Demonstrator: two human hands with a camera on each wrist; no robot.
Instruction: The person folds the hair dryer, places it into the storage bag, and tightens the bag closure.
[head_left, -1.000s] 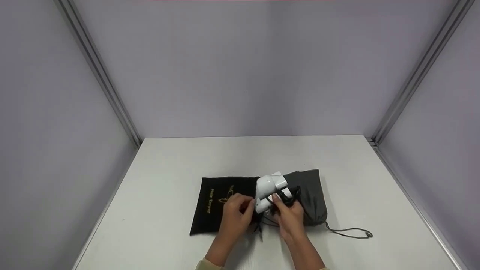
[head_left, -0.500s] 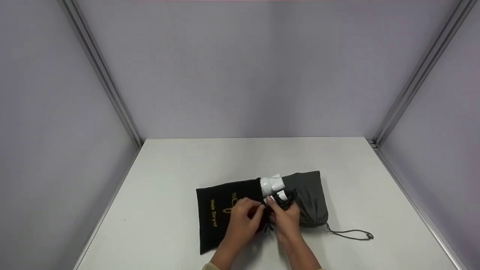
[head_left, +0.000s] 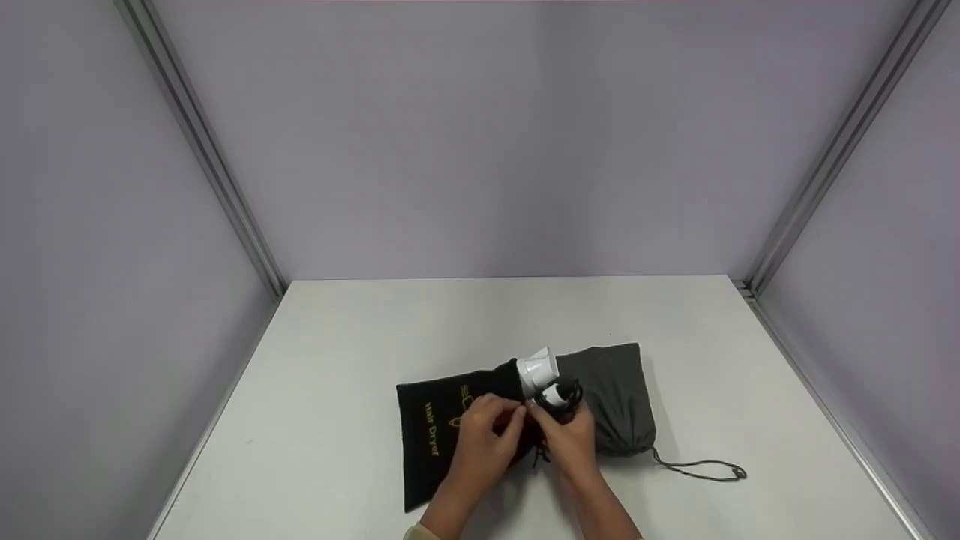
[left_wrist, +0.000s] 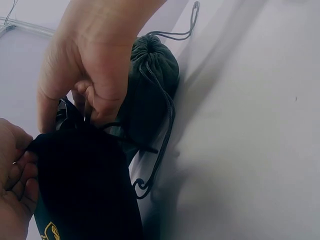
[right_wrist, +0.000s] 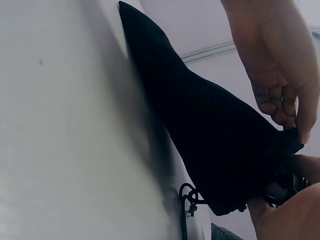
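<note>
My left hand (head_left: 480, 439) pinched the soft black pouch's (head_left: 439, 431) mouth; my right hand (head_left: 571, 441) gripped the glossy white dryer (head_left: 538, 370), now sunk deeper toward nine o'clock.

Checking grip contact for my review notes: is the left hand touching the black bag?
Touching. In the right wrist view the left hand pinches the rim of the black bag between its fingertips; the head view agrees.

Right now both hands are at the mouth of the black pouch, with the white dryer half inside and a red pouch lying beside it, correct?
Not quite: the pouch beside the black pouch is grey, not red, as the head view shows. Both hands, left and right, are at the mouth, the white dryer half inside.
</note>
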